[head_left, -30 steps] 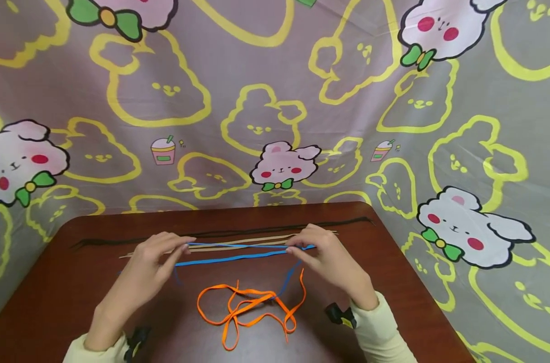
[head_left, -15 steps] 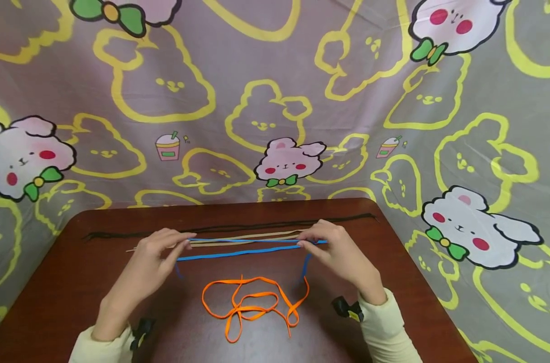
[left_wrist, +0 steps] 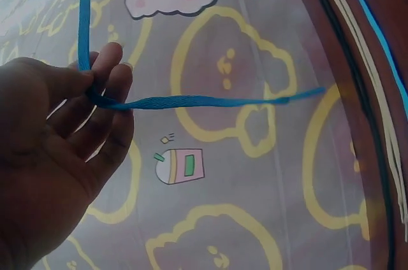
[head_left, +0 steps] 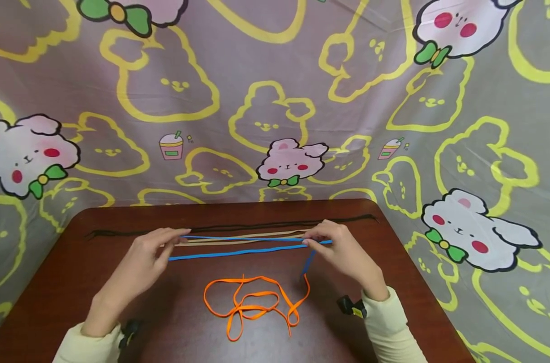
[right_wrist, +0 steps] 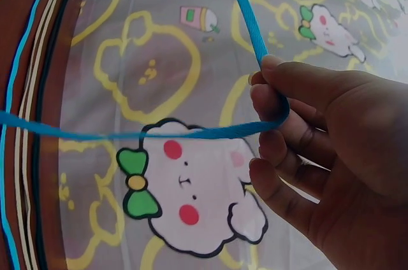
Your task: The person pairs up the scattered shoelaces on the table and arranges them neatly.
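A blue shoelace (head_left: 243, 238) is stretched above the table between my two hands. My left hand (head_left: 145, 259) pinches it between thumb and fingers, and a short end (left_wrist: 210, 102) points away in the left wrist view. At the other side my right hand (head_left: 345, 257) pinches the same lace, its tail (head_left: 309, 262) hanging toward the orange shoelace (head_left: 252, 310). Another blue strand (head_left: 234, 253) lies nearly straight across the table below; whether it is a separate lace cannot be told. The orange lace is in a loose tangle nearer me.
Beyond the blue strand lie beige laces (head_left: 238, 239), stretched sideways, and a black lace (head_left: 120, 233) near the far table edge. The brown table (head_left: 202, 345) meets a patterned cloth (head_left: 211, 116) at the back and right. Dark wrist cameras sit at both cuffs.
My hands have drawn farther apart, so the held span of blue shoelace is longer. Its tail has slid off the middle of the orange shoelace, whose loops have shifted.
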Demonstrator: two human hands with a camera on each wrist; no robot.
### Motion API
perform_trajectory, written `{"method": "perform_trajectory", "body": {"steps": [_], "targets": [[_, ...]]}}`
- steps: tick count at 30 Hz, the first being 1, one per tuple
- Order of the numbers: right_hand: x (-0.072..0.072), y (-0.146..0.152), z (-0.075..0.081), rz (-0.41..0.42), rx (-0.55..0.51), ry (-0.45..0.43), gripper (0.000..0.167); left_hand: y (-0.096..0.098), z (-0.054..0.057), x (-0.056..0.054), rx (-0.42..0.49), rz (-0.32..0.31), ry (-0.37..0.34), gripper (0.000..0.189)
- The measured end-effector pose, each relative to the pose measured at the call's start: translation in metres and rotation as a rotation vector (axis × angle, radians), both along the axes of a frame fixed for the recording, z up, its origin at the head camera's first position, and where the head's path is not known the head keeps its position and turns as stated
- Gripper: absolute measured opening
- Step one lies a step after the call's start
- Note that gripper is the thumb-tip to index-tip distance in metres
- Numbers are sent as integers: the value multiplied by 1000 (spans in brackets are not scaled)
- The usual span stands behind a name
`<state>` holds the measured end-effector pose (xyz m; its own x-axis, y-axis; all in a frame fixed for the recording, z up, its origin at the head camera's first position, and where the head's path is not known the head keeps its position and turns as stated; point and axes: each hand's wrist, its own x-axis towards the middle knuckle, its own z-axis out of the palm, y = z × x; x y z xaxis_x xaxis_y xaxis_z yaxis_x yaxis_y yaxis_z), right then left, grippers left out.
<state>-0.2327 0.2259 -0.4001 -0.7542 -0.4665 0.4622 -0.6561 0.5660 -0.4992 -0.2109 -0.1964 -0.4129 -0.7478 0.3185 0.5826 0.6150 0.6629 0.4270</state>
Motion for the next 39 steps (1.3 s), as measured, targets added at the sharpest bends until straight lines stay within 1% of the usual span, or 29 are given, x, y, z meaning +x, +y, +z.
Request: {"method": "perform_trajectory", "body": {"steps": [3,8,11,16,18,22,25,29,39], "targets": [[-1,3,-3,-18,1,-31,9,-4,-2,-1,20,0,0,33],[-3,8,-9,-28,-3,-46,9,-11,-7,-4,43,0,42,25],[-5,12,-13,-38,-1,-46,9,-13,-10,-6,30,9,55,25],[-9,20,-17,-60,11,-57,9,-18,-13,-7,-12,36,19,32],[-9,24,-18,-70,12,-63,10,-20,-14,-9,-27,41,15,35],[-8,31,-19,-93,22,-84,8,-24,-18,-14,-46,45,44,43],[-6,36,-21,-111,36,-107,6,-27,-21,-15,-56,56,54,45],[-5,43,-24,-119,44,-124,4,-31,-24,-13,-62,75,45,43],[-8,61,-31,-145,91,-169,4,-44,-32,-13,-48,120,33,30]]}}
